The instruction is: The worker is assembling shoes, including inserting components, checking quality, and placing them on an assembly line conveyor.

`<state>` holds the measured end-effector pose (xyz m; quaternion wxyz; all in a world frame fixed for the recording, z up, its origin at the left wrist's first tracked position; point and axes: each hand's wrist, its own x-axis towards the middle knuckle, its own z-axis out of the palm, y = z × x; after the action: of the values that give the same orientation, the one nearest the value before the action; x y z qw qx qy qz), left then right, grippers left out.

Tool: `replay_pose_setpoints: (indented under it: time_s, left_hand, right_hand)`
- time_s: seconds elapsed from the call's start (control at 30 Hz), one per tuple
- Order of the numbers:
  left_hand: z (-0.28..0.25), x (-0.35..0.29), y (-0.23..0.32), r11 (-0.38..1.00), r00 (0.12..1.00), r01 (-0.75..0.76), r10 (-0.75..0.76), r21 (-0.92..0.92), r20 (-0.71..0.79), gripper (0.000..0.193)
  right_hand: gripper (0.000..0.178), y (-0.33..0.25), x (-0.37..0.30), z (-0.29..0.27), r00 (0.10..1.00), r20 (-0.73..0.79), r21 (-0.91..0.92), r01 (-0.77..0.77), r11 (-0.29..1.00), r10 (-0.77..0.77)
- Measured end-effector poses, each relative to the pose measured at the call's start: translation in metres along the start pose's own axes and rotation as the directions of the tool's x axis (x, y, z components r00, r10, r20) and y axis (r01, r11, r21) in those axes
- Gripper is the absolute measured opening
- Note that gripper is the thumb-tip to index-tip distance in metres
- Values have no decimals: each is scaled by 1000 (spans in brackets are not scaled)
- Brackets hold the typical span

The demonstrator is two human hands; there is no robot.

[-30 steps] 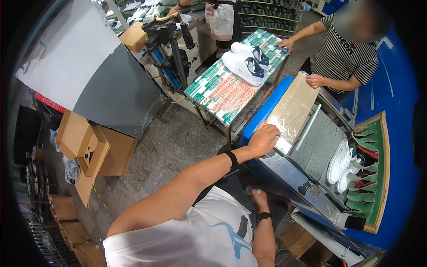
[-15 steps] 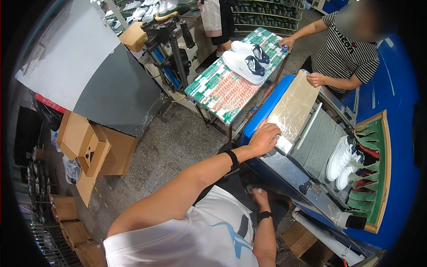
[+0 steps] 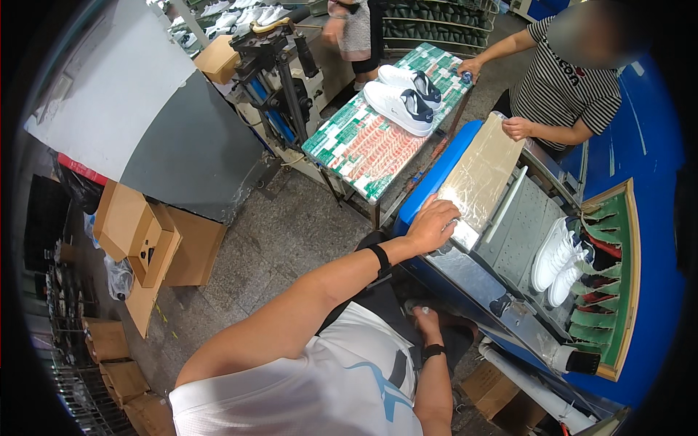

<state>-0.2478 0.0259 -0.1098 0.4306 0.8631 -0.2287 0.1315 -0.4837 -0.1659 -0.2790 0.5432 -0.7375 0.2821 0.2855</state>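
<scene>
My left hand lies over the near corner of a plastic-wrapped tan board, at the end of a conveyor machine. Its fingers are bent, and a small shiny bit shows at them that I cannot make out. Low by my leg, my right hand is closed, with a small whitish spot at the fingers. On the machine's grey belt rides a pair of white sneakers, beside a green and red strip curtain. Another pair of white sneakers with dark heels stands on a tape-covered table.
Across the machine a person in a striped shirt touches the board and the table. Black press-like equipment stands left of the table. Open cardboard boxes are at the left, below a white and grey panel.
The sneakers on the belt have shifted slightly away from the strip curtain. An arm of the aproned person at the back has come into view. My hands stay put.
</scene>
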Motion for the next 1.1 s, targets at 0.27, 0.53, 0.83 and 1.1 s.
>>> replay_pose_setpoints:
  time_s: [0.27, 0.53, 0.83, 1.1]
  left_hand:
    - [0, 1, 1, 1000, 1000, 3, -3, -1, 4, 26]
    - [0, 0, 1, 1000, 1000, 7, -7, 5, 8, 25]
    - [0, 0, 2, 1000, 1000, 8, -8, 4, -2, 25]
    - [1, 0, 1, 1000, 1000, -4, 4, 6, -4, 25]
  right_hand:
    - [29, 9, 7, -2, 1000, -1, -16, 12, 1000, -12]
    - [29, 6, 4, -1, 1000, -16, -26, 9, 1000, -9]
    - [34, 12, 10, -2, 1000, 10, -36, -1, 999, 1]
    - [25, 10, 7, -3, 1000, 31, -48, -1, 999, 3]
